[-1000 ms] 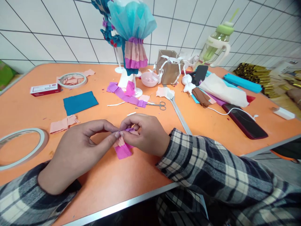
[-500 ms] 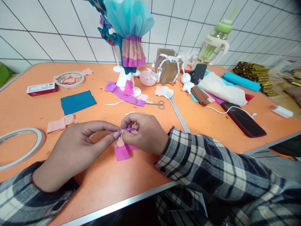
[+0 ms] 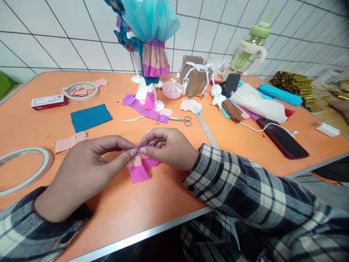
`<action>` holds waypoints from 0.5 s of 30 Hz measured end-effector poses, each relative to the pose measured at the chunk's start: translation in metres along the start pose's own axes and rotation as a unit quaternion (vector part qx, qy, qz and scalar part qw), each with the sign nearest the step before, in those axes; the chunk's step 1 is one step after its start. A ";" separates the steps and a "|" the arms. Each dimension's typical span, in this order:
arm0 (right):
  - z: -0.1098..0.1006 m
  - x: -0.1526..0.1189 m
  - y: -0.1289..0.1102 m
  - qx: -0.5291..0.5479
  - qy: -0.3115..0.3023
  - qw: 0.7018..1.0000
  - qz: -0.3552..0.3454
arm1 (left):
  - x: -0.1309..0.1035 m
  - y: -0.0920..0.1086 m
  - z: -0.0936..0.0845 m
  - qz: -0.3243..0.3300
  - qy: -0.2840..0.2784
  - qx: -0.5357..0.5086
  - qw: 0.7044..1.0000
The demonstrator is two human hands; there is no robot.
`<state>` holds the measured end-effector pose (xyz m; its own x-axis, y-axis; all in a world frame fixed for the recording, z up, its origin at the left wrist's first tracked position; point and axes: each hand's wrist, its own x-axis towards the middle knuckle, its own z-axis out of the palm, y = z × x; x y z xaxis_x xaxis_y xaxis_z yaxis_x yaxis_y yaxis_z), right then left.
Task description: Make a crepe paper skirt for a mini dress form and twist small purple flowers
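Two-handed: pinching peach-and-pink paper (image 3: 139, 174) by its gathered purple edge, over orange table (image 3: 122, 218), between thumb and forefinger of left hand (image 3: 84, 174) and, seemingly, of right hand (image 3: 176, 147); drooping limply, probably weighing little and tearing easily; wanting hold at bunched folds.

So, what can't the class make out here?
Head view: pinched part of the held paper, hidden by the left hand and right hand.
Head view: left side of the large tape roll, cut off by the picture's edge.
Head view: top of the turquoise ruffle, cut off by the upper edge.
Head view: print on the red box, too small to read.
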<state>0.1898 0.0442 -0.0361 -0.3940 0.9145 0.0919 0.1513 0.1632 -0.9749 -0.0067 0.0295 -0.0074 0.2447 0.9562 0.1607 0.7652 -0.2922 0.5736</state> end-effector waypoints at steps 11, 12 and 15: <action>0.014 -0.006 0.000 0.007 0.036 0.999 0.032 | -0.005 0.006 0.002 0.008 0.017 -0.003 1.000; 0.016 -0.006 0.000 0.006 0.038 0.999 0.030 | -0.005 0.007 0.002 0.005 0.017 -0.007 1.000; 0.018 -0.005 0.000 -0.014 0.062 0.998 0.010 | -0.004 0.008 0.003 -0.008 0.023 -0.017 1.000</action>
<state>0.1753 0.0326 -0.0401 -0.2748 0.9564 0.0989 0.1832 0.1530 -0.9711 0.0002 0.0234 -0.0058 0.2044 0.9606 0.1883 0.7475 -0.2774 0.6036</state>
